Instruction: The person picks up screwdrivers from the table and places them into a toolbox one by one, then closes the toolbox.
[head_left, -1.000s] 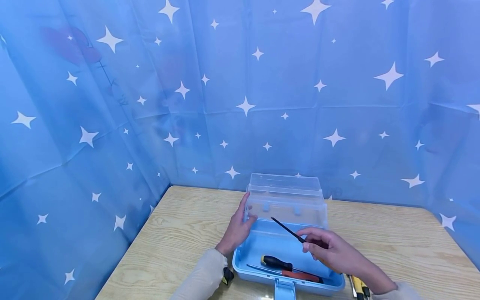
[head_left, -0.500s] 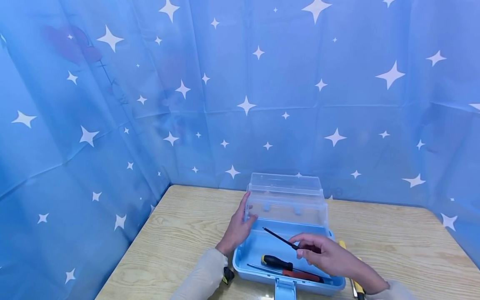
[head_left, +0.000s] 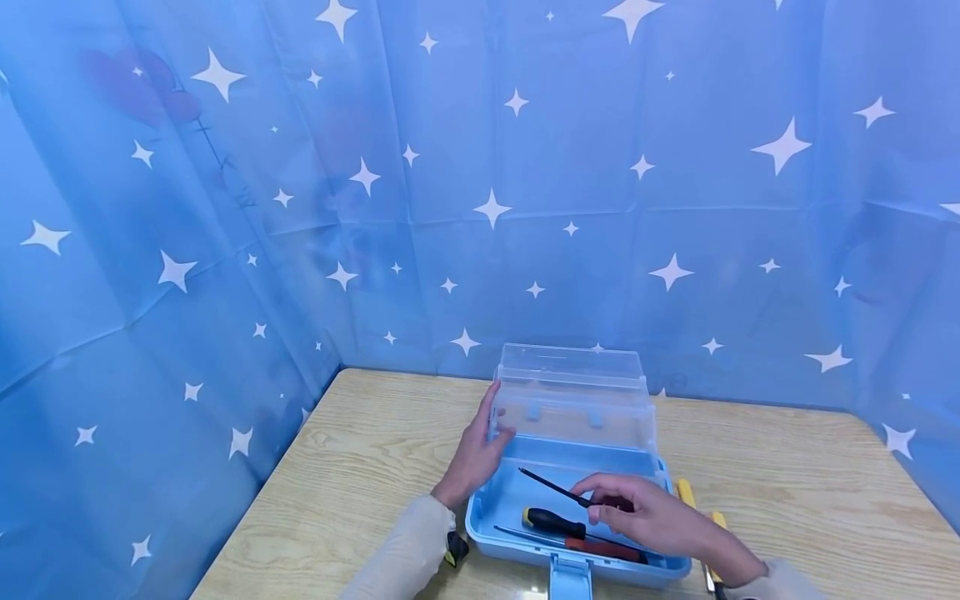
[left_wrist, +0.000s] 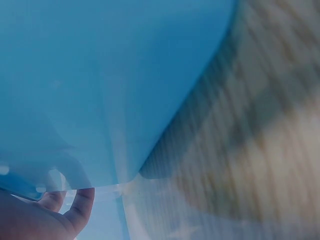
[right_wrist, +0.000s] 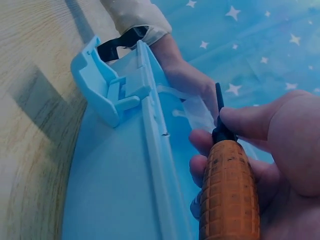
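My right hand [head_left: 641,515] grips a screwdriver [head_left: 555,486] over the open blue toolbox [head_left: 480,540]. Its black shaft points to the left and a little up. In the right wrist view the screwdriver's orange ribbed handle [right_wrist: 229,192] shows, with thumb and finger pinching near its collar. My left hand [head_left: 474,458] holds the left side of the clear lid [head_left: 573,387], which stands raised at the back. Inside the box lie a black-and-yellow screwdriver [head_left: 553,522] and a red-handled screwdriver [head_left: 603,548], side by side near the front wall.
Yellow-handled tools [head_left: 686,492] lie right of the toolbox, partly hidden by the right forearm. The front latch [head_left: 570,577] hangs open. The wooden table [head_left: 360,467] meets a blue star-patterned curtain [head_left: 420,250] at the back and left.
My right hand has moved left and down with the screwdriver, bringing its tip lower over the toolbox. The left hand stays on the lid.
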